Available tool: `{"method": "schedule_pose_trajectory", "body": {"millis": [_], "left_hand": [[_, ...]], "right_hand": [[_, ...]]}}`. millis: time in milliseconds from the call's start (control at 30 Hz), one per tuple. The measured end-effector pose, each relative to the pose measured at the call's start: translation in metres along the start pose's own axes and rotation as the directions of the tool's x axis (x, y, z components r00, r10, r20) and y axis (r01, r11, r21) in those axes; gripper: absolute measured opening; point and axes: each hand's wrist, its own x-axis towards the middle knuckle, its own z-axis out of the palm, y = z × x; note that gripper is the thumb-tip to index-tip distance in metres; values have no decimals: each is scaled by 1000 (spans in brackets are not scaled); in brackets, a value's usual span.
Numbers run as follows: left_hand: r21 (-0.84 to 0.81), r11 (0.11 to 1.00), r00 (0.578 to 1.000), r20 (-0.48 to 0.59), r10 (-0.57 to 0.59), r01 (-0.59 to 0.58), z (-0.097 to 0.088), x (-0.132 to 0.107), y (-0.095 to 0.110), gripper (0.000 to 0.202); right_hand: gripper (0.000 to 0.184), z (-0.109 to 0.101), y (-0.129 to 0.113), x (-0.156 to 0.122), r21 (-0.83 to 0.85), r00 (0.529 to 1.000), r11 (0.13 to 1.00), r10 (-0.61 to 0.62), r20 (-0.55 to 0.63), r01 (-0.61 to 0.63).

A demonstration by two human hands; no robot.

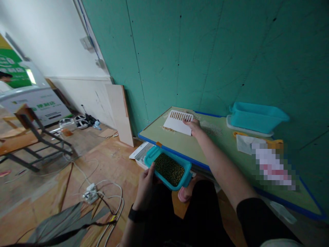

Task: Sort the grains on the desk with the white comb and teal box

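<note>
1. Our left hand (147,180) holds the box (151,153) by its left side, thumb at the rim.
2. That box, blue, is just off the front edge of the counter (190,149), tilted a little, above our lap.
3. Inside it we see beans (168,168), mostly dark green, with yellower ones toward the right end.
4. Our right hand (194,127) grips the right edge of a white slotted scraper (176,126), thumb on top.
5. The scraper lies low over the left part of the counter; we cannot tell whether it is flat against it. Tan grains (169,129) show by its lower left edge and through the slots.
6. Pale crumbs (212,129) are scattered just right of our right hand.
7. Farther right we have a blue bin (253,118) on a white tray (232,125), near the green wall (205,68), with a cloth (245,144) in front.
</note>
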Motion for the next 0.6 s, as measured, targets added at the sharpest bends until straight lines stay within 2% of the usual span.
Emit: {"method": "schedule_pose_trajectory", "body": {"millis": [167, 300, 433, 600], "left_hand": [[17, 1000, 1000, 4, 3, -3, 2, -2, 5, 58], [41, 999, 1000, -12, -2, 2, 3, -6, 9, 60], [14, 1000, 1000, 20, 0, 0, 1, -5, 4, 56], [-24, 999, 1000, -5, -22, 21, -1, 0, -1, 58]], "right_hand": [[34, -1, -3, -2, -39, 999, 999, -1, 40, 3], [35, -1, -6, -5, -2, 999, 1000, 31, 38, -31], [35, 1, -8, -8, 23, 997, 998, 59, 48, -60], [33, 2, -6, -9, 30, 994, 998, 46, 95, -49]]}}
